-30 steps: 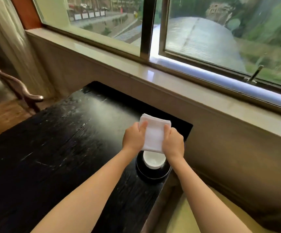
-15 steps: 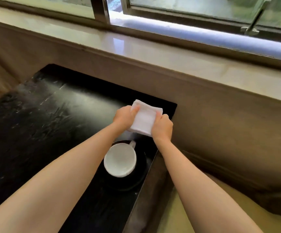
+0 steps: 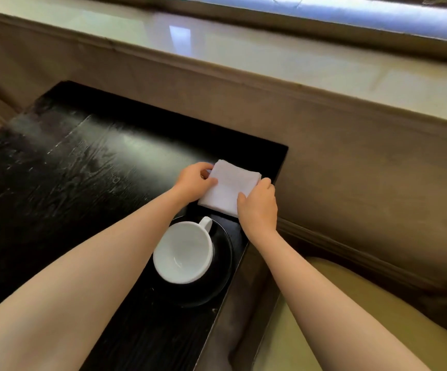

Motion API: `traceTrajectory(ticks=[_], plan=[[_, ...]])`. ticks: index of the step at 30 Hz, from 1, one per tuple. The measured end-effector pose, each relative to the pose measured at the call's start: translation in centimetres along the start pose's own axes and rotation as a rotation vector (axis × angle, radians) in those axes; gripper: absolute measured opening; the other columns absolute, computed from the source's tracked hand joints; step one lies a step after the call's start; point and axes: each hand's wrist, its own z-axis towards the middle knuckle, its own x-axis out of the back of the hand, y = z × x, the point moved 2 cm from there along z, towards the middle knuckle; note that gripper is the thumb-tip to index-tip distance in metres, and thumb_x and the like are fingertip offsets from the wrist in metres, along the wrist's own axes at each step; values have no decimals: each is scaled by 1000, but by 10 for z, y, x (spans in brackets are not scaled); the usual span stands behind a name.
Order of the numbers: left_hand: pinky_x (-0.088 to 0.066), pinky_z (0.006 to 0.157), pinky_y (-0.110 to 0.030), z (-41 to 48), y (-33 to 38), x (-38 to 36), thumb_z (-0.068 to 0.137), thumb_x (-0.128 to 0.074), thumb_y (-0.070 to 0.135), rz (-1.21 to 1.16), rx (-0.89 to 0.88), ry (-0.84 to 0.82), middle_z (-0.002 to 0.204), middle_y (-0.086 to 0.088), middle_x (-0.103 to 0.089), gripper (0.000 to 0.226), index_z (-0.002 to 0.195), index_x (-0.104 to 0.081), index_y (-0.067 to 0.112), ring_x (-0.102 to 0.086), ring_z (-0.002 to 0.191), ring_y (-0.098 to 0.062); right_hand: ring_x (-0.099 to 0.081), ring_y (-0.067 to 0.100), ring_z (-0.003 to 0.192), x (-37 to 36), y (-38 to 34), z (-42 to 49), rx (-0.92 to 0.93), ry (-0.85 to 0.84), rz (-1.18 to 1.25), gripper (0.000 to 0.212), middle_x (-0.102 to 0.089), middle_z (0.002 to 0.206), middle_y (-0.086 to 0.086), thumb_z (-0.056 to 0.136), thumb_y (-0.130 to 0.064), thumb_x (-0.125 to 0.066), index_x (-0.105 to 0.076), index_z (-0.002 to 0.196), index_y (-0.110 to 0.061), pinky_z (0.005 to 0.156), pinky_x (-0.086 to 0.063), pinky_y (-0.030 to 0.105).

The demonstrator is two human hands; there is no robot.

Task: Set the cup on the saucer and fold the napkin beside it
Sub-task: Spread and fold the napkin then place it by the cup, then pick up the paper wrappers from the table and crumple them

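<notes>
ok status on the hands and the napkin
Left hand and right hand both on napkin, folded, at table's far corner. Cup upright on saucer. Nothing in the way.

The black table lies bare to the left. At its right end the cup on its saucer and the napkin crowd the edge, the wall just beyond.

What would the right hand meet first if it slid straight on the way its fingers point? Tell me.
Probably the left hand. The right hand points left across the folded napkin it already touches; depth is unclear.
</notes>
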Motion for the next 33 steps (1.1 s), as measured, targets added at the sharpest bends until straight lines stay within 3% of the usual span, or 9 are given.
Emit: traceTrajectory(ticks=[6,11,14,16,20,24,28,33], plan=[[-44,88,-30,2,-1,0,86,-61,16,-20,-3,48,115,-10,-64,42,127,-54,12,-59,106,-26,-53,27,109,2,-1,-5,26,-20,-14,43,-47,124,14,90,-21,-57,-39,123,-1,82,-47,30],[-38,94,-25,-15,14,19,91,-52,20,63,-48,-4,127,-7,-60,46,137,-45,15,-54,116,-23,-50,33,115,18,-5,-3,-48,-206,15,49,-44,130,19,89,-20,-57,-37,128,3,86,-44,35],[-36,98,-25,-39,19,41,94,-46,20,100,-66,13,132,-8,-57,42,136,-47,14,-51,122,-23,-51,34,114,38,-12,-13,-35,-258,-97,50,-45,131,20,91,-24,-53,-35,130,1,80,-44,36],[-36,98,-25,-62,18,57,95,-45,20,133,-86,8,132,-8,-57,40,134,-49,13,-50,122,-23,-49,35,116,50,-21,-28,-15,-284,-214,54,-43,134,20,92,-29,-51,-32,135,-2,86,-45,39],[-36,100,-26,-115,11,93,95,-46,22,228,-106,-28,135,-11,-54,42,136,-46,11,-49,125,-25,-46,36,122,75,-59,-75,63,-390,-444,63,-43,138,20,92,-35,-49,-28,140,-1,97,-42,41],[-35,102,-29,-184,12,139,96,-42,29,384,-116,-125,137,-10,-52,43,135,-47,10,-46,128,-25,-43,32,129,108,-112,-139,121,-527,-624,62,-45,141,17,92,-42,-48,-39,137,0,106,-37,38],[-35,104,-30,-260,11,185,96,-41,32,504,-129,-182,143,-5,-47,46,136,-46,12,-43,130,-23,-47,28,127,138,-158,-211,194,-607,-731,64,-47,141,10,91,-51,-45,-44,135,-5,106,-38,39],[-49,93,-40,-350,-13,227,95,-38,41,538,-96,-237,139,1,-47,46,136,-46,21,-50,118,-24,-48,28,123,145,-195,-296,270,-657,-824,64,-47,140,5,88,-58,-43,-45,135,-15,101,-43,41]])
